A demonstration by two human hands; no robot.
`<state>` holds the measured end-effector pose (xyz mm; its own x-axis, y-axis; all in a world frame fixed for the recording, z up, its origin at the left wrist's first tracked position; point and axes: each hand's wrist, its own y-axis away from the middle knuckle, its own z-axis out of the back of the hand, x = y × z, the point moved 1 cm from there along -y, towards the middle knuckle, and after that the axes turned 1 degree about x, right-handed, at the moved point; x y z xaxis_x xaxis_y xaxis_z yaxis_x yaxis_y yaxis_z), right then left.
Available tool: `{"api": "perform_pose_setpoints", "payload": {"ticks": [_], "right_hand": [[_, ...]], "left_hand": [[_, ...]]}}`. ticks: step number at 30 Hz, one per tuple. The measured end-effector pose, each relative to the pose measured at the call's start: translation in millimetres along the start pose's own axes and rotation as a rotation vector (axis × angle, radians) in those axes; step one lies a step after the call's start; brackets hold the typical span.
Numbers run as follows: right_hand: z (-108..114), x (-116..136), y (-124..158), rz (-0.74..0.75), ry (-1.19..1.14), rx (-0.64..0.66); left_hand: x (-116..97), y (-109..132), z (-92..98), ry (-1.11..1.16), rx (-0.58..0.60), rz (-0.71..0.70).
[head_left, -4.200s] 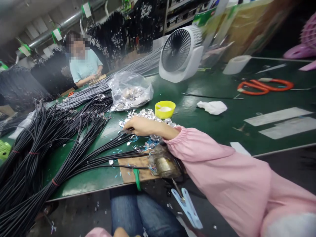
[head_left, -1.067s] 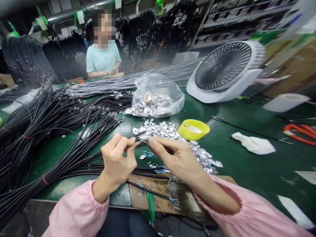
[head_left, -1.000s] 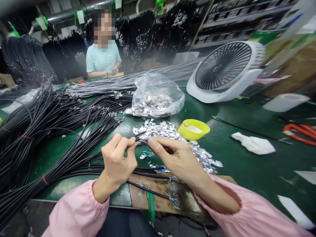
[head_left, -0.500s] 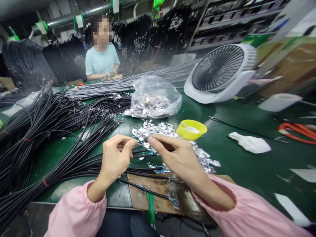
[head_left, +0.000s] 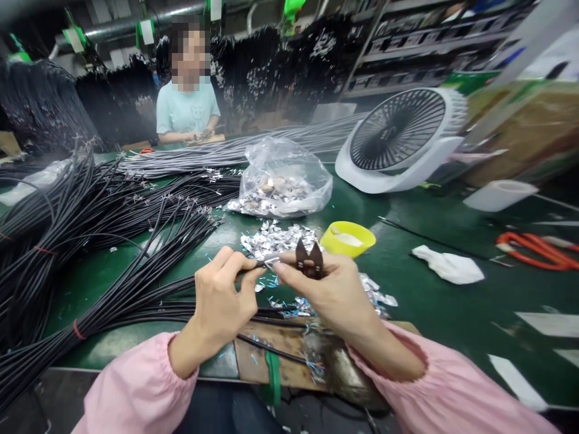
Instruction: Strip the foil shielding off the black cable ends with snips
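Note:
In the head view my left hand [head_left: 226,292] is closed, its thumb and fingers pinching a black cable [head_left: 259,264] near its end. A pale, stripped tip [head_left: 271,261] points toward my right thumb. My right hand [head_left: 337,289] is closed round a dark brown tool with two pointed tips [head_left: 310,260], which stick up above the fingers; its lower part is hidden in the palm. The right thumb is at the cable's tip. Beneath the hands lie silvery foil scraps [head_left: 275,238] and blue wire bits [head_left: 296,307].
Bundled black cables [head_left: 113,295] cover the left side. A clear bag of scraps [head_left: 289,181], a yellow ring-shaped container [head_left: 347,240] and a white fan [head_left: 400,138] stand beyond. Orange-handled tool [head_left: 536,250] and crumpled white piece [head_left: 447,264] lie right. A co-worker [head_left: 187,111] sits opposite.
My left hand has shifted slightly right, and a pale cable tip now shows between the hands. The dark two-pointed tool has come into sight in my right hand.

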<state>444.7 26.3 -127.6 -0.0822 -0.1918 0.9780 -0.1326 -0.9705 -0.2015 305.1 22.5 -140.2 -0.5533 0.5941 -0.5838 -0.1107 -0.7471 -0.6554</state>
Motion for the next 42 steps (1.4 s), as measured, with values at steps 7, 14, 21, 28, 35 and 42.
{"api": "perform_pose_setpoints", "payload": {"ticks": [7,14,21,28,35,42], "right_hand": [[-3.9,-2.9,0.6,0.198,0.177,0.074],[20.2,-0.7,-2.8,1.082,0.560,0.059],[36.7,-7.3,-22.9,0.759,0.831,-0.301],[7.0,-3.4,-12.5,0.483,0.292,0.059],[7.0,-4.6,-10.5,0.311,0.247,0.110],[5.6,-2.5,-8.3,0.362,0.262,0.174]], "left_hand": [[-1.5,-12.9,8.2,0.310,0.265,0.194],[0.2,-22.0,17.0,0.408,0.683,0.451],[7.9,-18.8,10.3,0.336,0.275,0.355],[9.3,-15.5,12.7,0.126,0.201,0.175],[7.2,-10.8,8.7,0.141,0.157,0.204],[7.9,-11.4,8.2,0.233,0.173,0.262]]}}
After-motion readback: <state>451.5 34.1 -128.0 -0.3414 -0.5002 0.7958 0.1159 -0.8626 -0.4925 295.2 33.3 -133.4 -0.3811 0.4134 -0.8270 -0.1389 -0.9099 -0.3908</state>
